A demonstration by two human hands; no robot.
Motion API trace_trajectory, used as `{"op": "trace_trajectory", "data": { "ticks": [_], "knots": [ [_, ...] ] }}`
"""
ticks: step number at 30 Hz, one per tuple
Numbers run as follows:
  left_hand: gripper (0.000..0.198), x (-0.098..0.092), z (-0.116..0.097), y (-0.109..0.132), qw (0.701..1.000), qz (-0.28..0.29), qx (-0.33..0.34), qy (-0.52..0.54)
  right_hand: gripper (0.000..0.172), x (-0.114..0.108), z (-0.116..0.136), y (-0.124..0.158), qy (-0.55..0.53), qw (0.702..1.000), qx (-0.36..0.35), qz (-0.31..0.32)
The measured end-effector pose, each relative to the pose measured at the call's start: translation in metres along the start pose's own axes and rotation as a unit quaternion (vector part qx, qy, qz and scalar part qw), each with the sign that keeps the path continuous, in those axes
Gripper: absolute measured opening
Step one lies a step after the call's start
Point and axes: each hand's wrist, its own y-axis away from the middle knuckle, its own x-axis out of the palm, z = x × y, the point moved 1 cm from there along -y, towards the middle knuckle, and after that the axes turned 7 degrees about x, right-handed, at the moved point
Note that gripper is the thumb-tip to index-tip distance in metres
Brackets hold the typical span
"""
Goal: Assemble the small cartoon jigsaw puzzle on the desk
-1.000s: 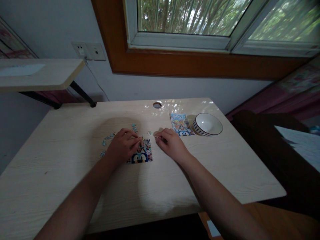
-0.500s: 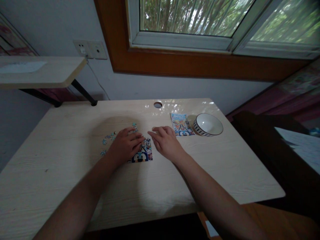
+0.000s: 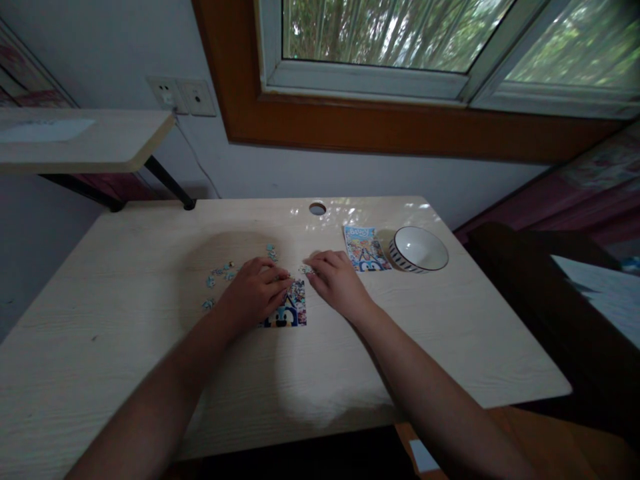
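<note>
A partly built colourful jigsaw puzzle (image 3: pixel 290 308) lies in the middle of the pale wooden desk (image 3: pixel 125 347). My left hand (image 3: pixel 256 290) rests on its left part, fingers curled down onto the pieces. My right hand (image 3: pixel 336 280) sits just right of the puzzle's top edge, fingertips pinched on a small puzzle piece (image 3: pixel 305 269). Several loose pieces (image 3: pixel 220 275) are scattered to the left of my left hand and a couple lie behind it (image 3: pixel 271 251).
A printed reference picture (image 3: pixel 365 247) lies beside a white bowl with a striped rim (image 3: pixel 419 249) at the back right. A cable hole (image 3: pixel 317 209) is at the desk's rear. A raised shelf (image 3: pixel 80 139) stands at left, a dark chair (image 3: pixel 540 293) at right.
My right hand drew back from the puzzle's top and its fingers closed on a small piece. My left hand stayed on the puzzle, shifting only slightly.
</note>
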Motion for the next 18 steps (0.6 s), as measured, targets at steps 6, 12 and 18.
{"op": "trace_trajectory", "data": {
  "ticks": [6, 12, 18],
  "knots": [
    [0.029, 0.0013, -0.0005, -0.0005, 1.000, 0.009, 0.005, 0.006, 0.024, 0.0024, 0.0020, 0.0018, 0.023, 1.000, -0.010, 0.001],
    [0.029, 0.0002, -0.0024, -0.0006, 1.000, 0.008, 0.013, 0.014, 0.031, 0.0015, 0.0029, 0.0008, 0.004, 1.000, -0.016, 0.011],
    [0.028, -0.0009, -0.0045, -0.0011, 1.000, 0.013, 0.020, 0.017, 0.033, 0.0016, 0.0007, 0.0010, -0.020, 1.000, -0.020, -0.002]
  ]
}}
